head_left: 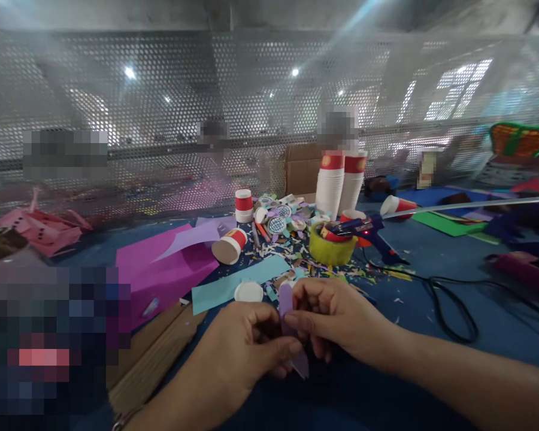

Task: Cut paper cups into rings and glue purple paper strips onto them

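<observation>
Both of my hands meet low in the middle of the head view, around a narrow strip of purple paper [286, 297]. My left hand [251, 347] pinches its lower part between thumb and fingers. Higher up, my right hand [327, 311] grips the same strip, thumb in front and fingers curled. The strip stands roughly upright, and its lower end comes out below the left thumb. Just beyond my left hand lie a white paper disc [248, 292] and a light blue paper strip [238, 284].
A blue glue gun [368, 233] rests on a yellow tape roll [332, 245], its black cable [449, 323] looping right. Stacked paper cups [329, 185] stand behind scattered paper scraps [269, 239]. Magenta paper [161, 269] and brown cardboard [155, 353] lie left.
</observation>
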`<state>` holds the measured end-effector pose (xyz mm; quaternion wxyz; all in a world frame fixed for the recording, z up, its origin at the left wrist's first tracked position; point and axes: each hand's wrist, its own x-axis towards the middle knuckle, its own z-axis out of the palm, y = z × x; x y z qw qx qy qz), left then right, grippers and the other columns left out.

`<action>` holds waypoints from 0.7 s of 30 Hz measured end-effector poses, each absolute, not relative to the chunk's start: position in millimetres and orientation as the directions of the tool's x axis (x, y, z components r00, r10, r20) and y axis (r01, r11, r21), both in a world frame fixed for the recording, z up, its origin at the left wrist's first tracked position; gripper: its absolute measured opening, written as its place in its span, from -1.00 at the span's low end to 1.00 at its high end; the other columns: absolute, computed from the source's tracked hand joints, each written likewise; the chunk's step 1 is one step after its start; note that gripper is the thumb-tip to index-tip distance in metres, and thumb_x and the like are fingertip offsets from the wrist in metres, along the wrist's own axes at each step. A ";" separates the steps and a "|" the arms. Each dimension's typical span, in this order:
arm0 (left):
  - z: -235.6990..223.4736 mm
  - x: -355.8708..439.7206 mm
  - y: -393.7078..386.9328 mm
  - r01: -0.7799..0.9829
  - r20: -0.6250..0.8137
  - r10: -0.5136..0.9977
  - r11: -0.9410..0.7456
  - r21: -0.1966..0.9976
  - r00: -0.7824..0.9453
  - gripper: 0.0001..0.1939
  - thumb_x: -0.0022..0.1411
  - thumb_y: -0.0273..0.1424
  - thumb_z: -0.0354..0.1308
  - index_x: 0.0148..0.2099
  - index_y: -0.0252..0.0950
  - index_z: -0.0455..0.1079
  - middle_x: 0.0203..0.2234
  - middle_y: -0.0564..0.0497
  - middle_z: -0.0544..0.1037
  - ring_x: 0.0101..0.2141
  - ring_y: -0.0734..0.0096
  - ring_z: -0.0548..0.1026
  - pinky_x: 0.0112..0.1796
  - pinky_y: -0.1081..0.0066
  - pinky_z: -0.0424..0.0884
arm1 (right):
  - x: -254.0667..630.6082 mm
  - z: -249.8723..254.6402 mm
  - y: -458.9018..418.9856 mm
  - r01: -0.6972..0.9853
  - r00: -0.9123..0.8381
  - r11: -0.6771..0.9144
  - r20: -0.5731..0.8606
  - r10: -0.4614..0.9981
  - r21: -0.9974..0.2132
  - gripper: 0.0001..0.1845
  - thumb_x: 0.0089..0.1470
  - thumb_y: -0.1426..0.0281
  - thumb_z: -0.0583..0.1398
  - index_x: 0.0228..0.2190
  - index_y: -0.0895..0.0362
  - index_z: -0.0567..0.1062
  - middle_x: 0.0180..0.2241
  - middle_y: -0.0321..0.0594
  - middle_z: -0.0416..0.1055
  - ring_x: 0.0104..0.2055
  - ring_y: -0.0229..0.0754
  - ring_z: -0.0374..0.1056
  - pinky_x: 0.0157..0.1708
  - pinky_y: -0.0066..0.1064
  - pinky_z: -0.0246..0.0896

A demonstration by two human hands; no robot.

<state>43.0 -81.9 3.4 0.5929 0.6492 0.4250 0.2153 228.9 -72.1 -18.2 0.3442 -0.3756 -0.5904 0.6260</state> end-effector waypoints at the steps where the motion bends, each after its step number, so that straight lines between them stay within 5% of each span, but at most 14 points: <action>1: 4.7 43.8 -82.8 0.277 -0.224 0.817 0.081 0.957 0.532 -0.85 0.15 -0.35 0.24 -0.29 -0.34 0.48 -0.45 0.00 0.59 -0.46 0.45 0.51 -0.40 0.47 0.42 | 230.0 -17.3 -72.8 0.001 -0.473 -0.071 -0.064 0.879 -0.997 -0.66 -0.05 0.20 0.35 -0.41 0.12 0.34 -0.63 -0.46 0.35 -0.71 -0.44 0.24 -0.73 -0.64 0.19; 12: 9.8 55.5 -84.8 0.268 -0.210 0.845 0.083 0.960 0.493 -0.74 0.20 -0.23 0.19 -0.34 -0.36 0.43 -0.44 -0.07 0.61 -0.43 0.41 0.52 -0.39 0.45 0.43 | 239.7 -14.6 -76.4 -0.063 -0.468 -0.092 -0.052 0.882 -0.994 -0.68 -0.07 0.27 0.38 -0.40 0.12 0.36 -0.62 -0.44 0.37 -0.71 -0.43 0.26 -0.74 -0.65 0.20; 21: 3.6 55.2 -84.8 0.293 -0.146 0.854 -0.008 0.956 0.500 -0.85 0.21 -0.31 0.16 -0.31 -0.31 0.38 -0.46 0.00 0.55 -0.44 0.38 0.49 -0.39 0.38 0.41 | 240.7 -14.9 -76.7 -0.036 -0.450 -0.064 -0.041 0.892 -0.997 -0.69 -0.03 0.23 0.35 -0.41 0.12 0.36 -0.61 -0.44 0.36 -0.71 -0.44 0.25 -0.74 -0.65 0.19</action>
